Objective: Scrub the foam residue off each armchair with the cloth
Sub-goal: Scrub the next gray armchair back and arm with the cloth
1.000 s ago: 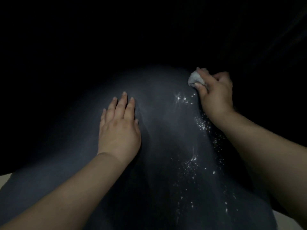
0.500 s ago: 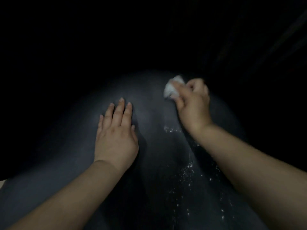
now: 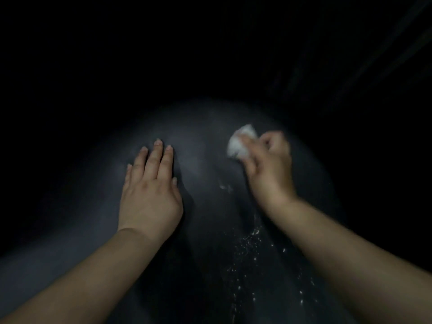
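Surroundings: darkness all round; only the rounded dark armchair (image 3: 198,160) surface is lit.
Left hand (image 3: 149,190): spread flat, palm down, holding nothing; likely pressed there to brace the body and steady the upholstery.
Right hand (image 3: 268,167): fingers curled tight round the bunched white cloth (image 3: 240,143), blurred, pushing it against the fabric near the crown.
Foam residue (image 3: 252,244): white specks trailing down below the right wrist, apparently yet to be scrubbed.
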